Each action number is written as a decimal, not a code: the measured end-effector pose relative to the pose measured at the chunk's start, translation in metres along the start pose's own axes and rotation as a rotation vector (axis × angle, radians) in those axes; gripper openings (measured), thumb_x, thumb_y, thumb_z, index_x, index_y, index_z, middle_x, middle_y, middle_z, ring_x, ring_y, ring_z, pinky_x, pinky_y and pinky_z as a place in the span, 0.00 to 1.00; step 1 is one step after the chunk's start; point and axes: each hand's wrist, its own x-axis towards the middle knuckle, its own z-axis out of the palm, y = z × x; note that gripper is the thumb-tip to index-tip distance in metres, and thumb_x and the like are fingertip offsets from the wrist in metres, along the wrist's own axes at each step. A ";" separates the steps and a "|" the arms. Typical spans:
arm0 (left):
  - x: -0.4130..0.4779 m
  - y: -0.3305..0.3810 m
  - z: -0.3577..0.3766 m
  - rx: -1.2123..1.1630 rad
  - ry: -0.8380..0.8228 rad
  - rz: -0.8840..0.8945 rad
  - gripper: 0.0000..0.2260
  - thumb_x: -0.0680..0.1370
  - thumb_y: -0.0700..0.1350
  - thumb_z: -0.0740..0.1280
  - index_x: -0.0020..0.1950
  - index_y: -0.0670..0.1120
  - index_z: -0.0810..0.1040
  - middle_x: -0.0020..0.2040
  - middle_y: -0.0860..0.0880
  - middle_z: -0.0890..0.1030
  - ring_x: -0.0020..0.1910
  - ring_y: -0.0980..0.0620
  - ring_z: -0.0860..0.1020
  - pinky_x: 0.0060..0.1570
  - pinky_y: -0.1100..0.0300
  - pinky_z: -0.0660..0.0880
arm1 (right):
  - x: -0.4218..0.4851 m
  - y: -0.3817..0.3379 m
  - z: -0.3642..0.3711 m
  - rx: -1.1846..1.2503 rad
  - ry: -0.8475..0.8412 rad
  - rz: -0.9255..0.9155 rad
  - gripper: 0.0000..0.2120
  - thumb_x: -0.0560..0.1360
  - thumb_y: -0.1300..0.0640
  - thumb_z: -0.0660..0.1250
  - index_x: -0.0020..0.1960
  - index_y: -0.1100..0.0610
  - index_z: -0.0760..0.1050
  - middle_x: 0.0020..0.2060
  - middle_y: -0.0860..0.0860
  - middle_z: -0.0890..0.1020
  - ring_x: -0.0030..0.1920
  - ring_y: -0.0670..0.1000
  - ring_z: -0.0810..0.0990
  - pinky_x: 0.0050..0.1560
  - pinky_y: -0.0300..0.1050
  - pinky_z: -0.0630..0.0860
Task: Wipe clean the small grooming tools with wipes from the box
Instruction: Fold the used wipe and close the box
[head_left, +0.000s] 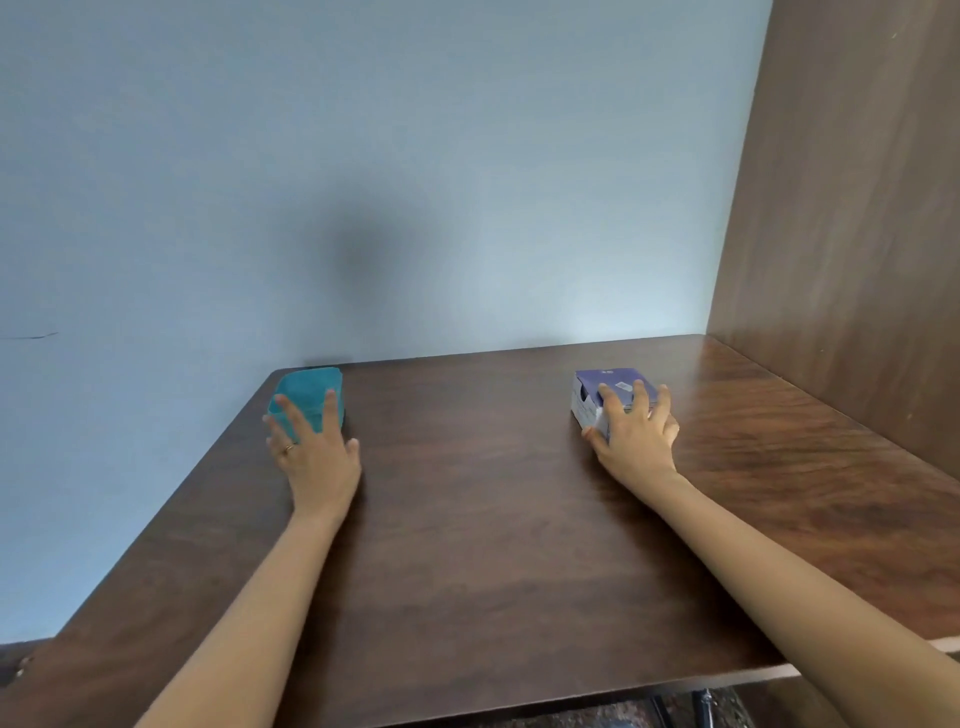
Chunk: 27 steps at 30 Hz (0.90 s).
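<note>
Both bare arms reached forward across the brown wooden worktop (467, 519), well apart from each other. The right hand (636, 441) lay over the near end of the box (605, 382), a small purple-topped carton with white sides that stood towards the far right of the worktop, short of the back edge. Its fingers (636, 397) were spread and bent down over the purple top, and the thumb (592, 434) pressed against the box's near left corner, so the hand clasped the box from above. A pale label showed on the top just beside the fingers, too small to read.

The left hand (317, 452) rested on a teal container (309, 387) at the far left corner of the worktop, close to the wall (363, 156). Its fingers (293, 415) were straight and fanned apart, laid flat against the container's near side and top, while the thumb stuck out to the right, clear of it. A ring (289, 448) sat on one finger. What the container held could not be seen.

The wall behind was pale blue and carried a soft dark shadow. A brown wood panel (841, 208) rose along the worktop's right side.
</note>
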 end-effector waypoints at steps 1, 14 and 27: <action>0.006 -0.008 -0.001 0.015 -0.013 -0.002 0.31 0.79 0.47 0.63 0.78 0.49 0.53 0.76 0.33 0.43 0.73 0.27 0.45 0.72 0.36 0.49 | 0.003 -0.005 0.002 0.001 0.008 -0.004 0.29 0.77 0.43 0.61 0.75 0.48 0.57 0.75 0.61 0.53 0.74 0.67 0.46 0.67 0.63 0.58; 0.019 -0.013 0.005 -0.200 -0.050 0.027 0.21 0.81 0.45 0.60 0.75 0.50 0.62 0.77 0.38 0.51 0.76 0.34 0.51 0.72 0.43 0.58 | 0.033 -0.064 0.040 0.045 0.074 -0.018 0.31 0.56 0.49 0.81 0.57 0.56 0.80 0.57 0.68 0.77 0.59 0.75 0.73 0.46 0.67 0.74; 0.002 0.011 0.005 -0.195 -0.105 0.116 0.24 0.81 0.48 0.61 0.76 0.53 0.59 0.78 0.40 0.52 0.77 0.38 0.50 0.73 0.46 0.56 | 0.050 -0.085 0.043 0.072 0.002 -0.021 0.28 0.77 0.44 0.62 0.74 0.49 0.60 0.74 0.62 0.56 0.75 0.66 0.47 0.68 0.61 0.56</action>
